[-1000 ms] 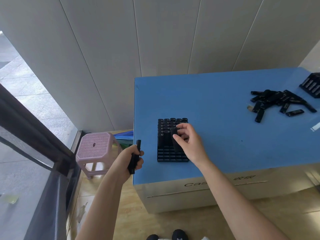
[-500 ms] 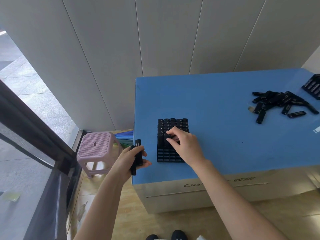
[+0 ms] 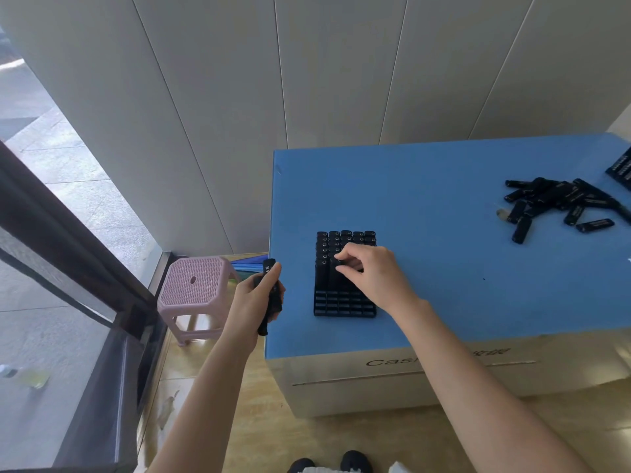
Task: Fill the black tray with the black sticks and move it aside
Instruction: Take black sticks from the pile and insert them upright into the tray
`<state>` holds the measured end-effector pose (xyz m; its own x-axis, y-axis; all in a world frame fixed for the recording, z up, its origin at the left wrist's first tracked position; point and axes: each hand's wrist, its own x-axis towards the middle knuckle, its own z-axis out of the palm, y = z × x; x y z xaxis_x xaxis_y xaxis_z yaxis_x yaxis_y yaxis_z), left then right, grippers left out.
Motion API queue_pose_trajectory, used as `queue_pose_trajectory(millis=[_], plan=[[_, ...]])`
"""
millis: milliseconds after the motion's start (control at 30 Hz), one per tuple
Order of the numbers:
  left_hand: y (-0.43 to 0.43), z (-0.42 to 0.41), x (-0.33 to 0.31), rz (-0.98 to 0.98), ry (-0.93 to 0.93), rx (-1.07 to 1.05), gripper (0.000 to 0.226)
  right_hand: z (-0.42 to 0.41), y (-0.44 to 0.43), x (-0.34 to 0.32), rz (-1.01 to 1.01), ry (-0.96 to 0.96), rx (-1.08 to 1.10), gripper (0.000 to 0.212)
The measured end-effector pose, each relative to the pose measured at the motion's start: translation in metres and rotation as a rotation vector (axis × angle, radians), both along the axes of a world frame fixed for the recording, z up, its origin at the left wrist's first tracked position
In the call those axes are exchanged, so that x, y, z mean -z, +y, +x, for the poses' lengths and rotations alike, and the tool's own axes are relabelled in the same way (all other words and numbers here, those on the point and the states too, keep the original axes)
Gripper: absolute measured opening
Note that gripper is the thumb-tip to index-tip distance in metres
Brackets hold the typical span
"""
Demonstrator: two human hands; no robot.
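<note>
Black tray (image 3: 345,303) well past half full, moving aside not yet begun

Sitting near the front left corner of the blue-topped carton (image 3: 444,254), the tray has its far rows packed with upright black sticks (image 3: 345,238). The few rows nearest the person show only open slots. I judge the filling unfinished, with those near rows left to load before the tray can go aside.

The right hand (image 3: 374,276) reaches in from the near right over the tray's middle. Its fingers are curled, and thumb and fingertips pinch the top of one stick at the edge of the filled rows, apparently seating it.

The left hand (image 3: 251,300) hovers just off the carton's left edge, beside the tray, its fingers wrapped round a few spare sticks (image 3: 272,295) held roughly upright.

A loose pile (image 3: 560,203) of more sticks lies well apart at the far right, near a second tray (image 3: 622,169) cut off by the frame.
</note>
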<state>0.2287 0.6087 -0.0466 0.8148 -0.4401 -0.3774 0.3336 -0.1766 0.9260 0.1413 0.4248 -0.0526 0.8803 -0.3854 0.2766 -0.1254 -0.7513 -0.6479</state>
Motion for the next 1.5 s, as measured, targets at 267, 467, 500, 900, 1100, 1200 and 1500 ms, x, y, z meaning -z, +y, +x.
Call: queue_pose_trajectory(millis=[267,467,500,900,1100,1200,1500], plan=[[0.0,-0.003,0.003,0.013,-0.01,-0.001,0.032,-0.006,0.002,0.008,-0.006,0.015,-0.005,0.01],[0.002,-0.004,0.007,-0.009,-0.035,0.024,0.032,-0.007,0.019,0.003,-0.115,-0.068,0.096,0.018],[0.001,-0.004,0.008,-0.012,-0.039,0.031,0.033,-0.009,0.025,0.003,-0.004,-0.093,0.113,0.018],[-0.013,-0.013,0.013,-0.057,0.049,0.152,0.037,-0.028,0.06,0.002,0.455,-0.11,0.003,0.027],[-0.012,-0.008,0.01,-0.041,0.135,0.115,0.034,-0.036,0.028,-0.013,0.432,-0.206,0.158,0.006],[-0.011,-0.001,0.009,-0.028,0.218,0.065,0.039,-0.038,0.009,-0.021,0.431,-0.1,0.169,0.008],[-0.006,0.002,0.013,-0.102,0.228,-0.031,0.027,-0.022,-0.005,-0.013,0.082,0.073,0.17,0.017]])
